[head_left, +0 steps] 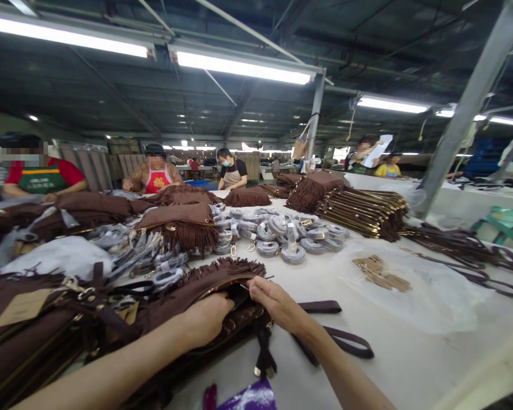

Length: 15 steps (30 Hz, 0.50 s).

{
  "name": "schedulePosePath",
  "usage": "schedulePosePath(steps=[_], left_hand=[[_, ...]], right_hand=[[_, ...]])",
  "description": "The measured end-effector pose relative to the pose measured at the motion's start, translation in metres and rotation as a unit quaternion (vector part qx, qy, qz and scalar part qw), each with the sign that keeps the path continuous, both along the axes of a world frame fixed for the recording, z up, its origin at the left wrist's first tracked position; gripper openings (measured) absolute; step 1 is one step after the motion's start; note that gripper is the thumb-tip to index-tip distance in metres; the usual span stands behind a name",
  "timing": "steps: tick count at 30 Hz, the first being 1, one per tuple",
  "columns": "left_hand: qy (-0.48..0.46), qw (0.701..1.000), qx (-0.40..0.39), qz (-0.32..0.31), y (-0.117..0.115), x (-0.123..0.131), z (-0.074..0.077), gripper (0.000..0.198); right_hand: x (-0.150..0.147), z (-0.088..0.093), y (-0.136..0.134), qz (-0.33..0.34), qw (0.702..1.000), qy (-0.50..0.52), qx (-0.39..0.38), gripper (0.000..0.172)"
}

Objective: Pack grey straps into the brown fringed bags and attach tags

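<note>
A dark brown fringed bag (175, 299) lies in front of me with its gold zipper mouth parted. My left hand (207, 320) is closed on the near edge of the opening, its fingertips hidden inside. At the right end of the mouth, my right hand (271, 299) pinches the edge near the zipper between thumb and fingers. Dark wrist straps (350, 341) lie on the table just right of the bag. A tassel-like dark strap end (264, 356) hangs below my right hand. To the left are stacked brown bags (29, 341) with a tan paper tag (21, 307).
Wrapped, coiled straps (277, 228) with metal clips lie beyond the bag. Behind them are a fringed bag (177, 219) and a stack of gold-zippered bags (361, 208). Cardboard tags (380, 273) rest on clear plastic at right. A purple packet (250, 397) lies nearby. Co-workers stand across the table (410, 364).
</note>
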<state>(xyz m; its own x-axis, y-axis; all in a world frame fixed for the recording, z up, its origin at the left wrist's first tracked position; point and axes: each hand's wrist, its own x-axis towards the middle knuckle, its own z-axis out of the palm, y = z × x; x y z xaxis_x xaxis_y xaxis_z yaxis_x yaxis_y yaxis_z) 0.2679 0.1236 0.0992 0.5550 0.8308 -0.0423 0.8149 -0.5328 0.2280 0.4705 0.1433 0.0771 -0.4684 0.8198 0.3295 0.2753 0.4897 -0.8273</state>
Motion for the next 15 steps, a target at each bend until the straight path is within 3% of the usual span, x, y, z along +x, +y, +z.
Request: schedulePosePath(steps=[3, 9, 15], left_hand=[[-0.039, 0.999, -0.014, 0.018, 0.018, 0.002, -0.003, 0.043], [-0.131, 0.989, -0.051, 0.047, 0.042, 0.008, -0.012, 0.058], [-0.223, 0.968, -0.088, 0.08, 0.057, 0.005, -0.023, 0.064]], right_hand=[[0.0, 0.0, -0.001, -0.012, 0.999, -0.031, 0.03, 0.027], [-0.007, -0.006, 0.0, -0.033, 0.96, -0.257, 0.109, 0.019], [-0.01, -0.01, 0.0, -0.007, 0.929, -0.317, 0.19, 0.018]])
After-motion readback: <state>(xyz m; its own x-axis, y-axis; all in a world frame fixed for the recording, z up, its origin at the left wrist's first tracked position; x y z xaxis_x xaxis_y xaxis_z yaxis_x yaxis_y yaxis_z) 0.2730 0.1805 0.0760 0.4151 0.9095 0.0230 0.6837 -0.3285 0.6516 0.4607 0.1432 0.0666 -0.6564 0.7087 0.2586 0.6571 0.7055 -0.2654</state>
